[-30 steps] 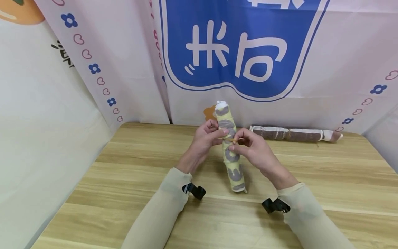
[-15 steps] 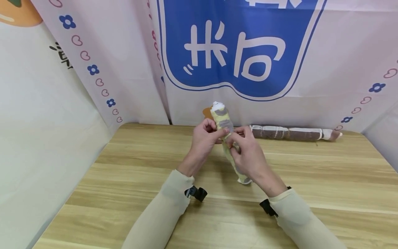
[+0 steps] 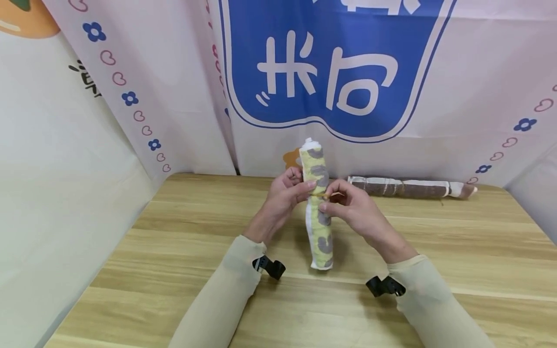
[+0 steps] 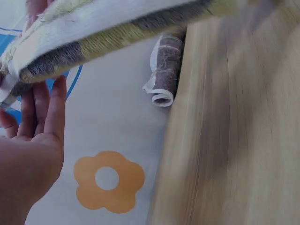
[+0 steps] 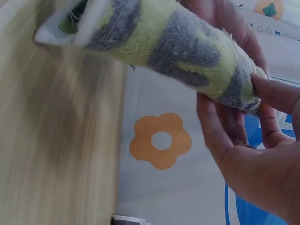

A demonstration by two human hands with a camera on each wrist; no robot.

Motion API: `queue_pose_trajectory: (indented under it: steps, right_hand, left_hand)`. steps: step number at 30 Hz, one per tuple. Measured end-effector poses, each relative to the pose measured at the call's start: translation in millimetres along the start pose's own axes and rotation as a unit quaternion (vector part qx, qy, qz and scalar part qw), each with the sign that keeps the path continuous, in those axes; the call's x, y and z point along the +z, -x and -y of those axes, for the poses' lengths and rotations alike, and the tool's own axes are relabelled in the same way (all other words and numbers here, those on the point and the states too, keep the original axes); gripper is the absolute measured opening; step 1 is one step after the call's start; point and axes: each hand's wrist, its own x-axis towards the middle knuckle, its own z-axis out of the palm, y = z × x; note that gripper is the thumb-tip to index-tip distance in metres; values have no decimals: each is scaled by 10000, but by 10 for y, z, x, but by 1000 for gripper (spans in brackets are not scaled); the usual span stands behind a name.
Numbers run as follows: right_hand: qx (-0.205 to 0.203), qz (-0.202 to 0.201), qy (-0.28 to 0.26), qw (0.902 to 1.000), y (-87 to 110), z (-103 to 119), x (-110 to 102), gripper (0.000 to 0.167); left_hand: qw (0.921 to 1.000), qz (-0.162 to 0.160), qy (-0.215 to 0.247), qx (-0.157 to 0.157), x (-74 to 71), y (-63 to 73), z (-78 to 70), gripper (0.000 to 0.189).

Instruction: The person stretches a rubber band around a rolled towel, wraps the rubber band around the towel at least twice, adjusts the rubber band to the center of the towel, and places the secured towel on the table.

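A rolled towel (image 3: 321, 232), yellow with grey patches and a white edge down its left side, stands roughly lengthwise above the table between both hands. My left hand (image 3: 282, 195) grips its middle, thumb on the near face and fingers behind. Around the roll at thumb height runs a thin yellowish band (image 3: 319, 195), like a rubber band. My right hand (image 3: 357, 205) pinches this band at the roll's right side, thumb against the towel. In the right wrist view, the towel's rolled end (image 5: 70, 26) gapes a little. The left wrist view shows the white edge (image 4: 93, 30) along the roll.
A second rolled towel (image 3: 417, 187), brown with white edging and tied with thin bands, lies at the back right of the wooden table (image 3: 174, 241). Behind the table hangs a printed cloth (image 3: 270, 140) with a blue emblem; another light sheet (image 3: 65, 193) hangs at the left.
Half a second ago my right hand reached across the roll and its lower end slanted right. The right hand has drawn back right, and the towel has straightened and turned, showing its white edge.
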Motion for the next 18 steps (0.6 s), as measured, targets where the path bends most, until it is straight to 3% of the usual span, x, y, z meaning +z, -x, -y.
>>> queue_pose_trajectory:
  steps: [5,8,10,13,15,16,18]
  right_hand:
    - [29,-6,512,9987,-16,-29,54,32]
    - [-373,-245,1174,9921,-7,-24,120,32]
    - [-929,-483,1677,9803,5,-20,172,28]
    - [-1716,-828,2325,9538,14,-18,242,25]
    - [-1957,-939,2452,9448,17,-20,253,26]
    - [-1937,-945,2377,9471,19,-21,248,26]
    - [-1653,-856,1986,9622,19,-24,209,24]
  left_hand:
    - [9959,-439,-731,317,34,22,1,35]
    - [9920,-759,-969,284,86,35,-7,38]
    - [9908,-923,-962,240,115,40,-7,39]
    - [9888,-1118,-960,236,131,42,-8,39]
    - [9878,-1182,-988,242,131,40,-8,38]
    - [9877,-1180,-993,241,129,38,-7,36]
    - [9901,-1062,-896,205,117,32,0,34]
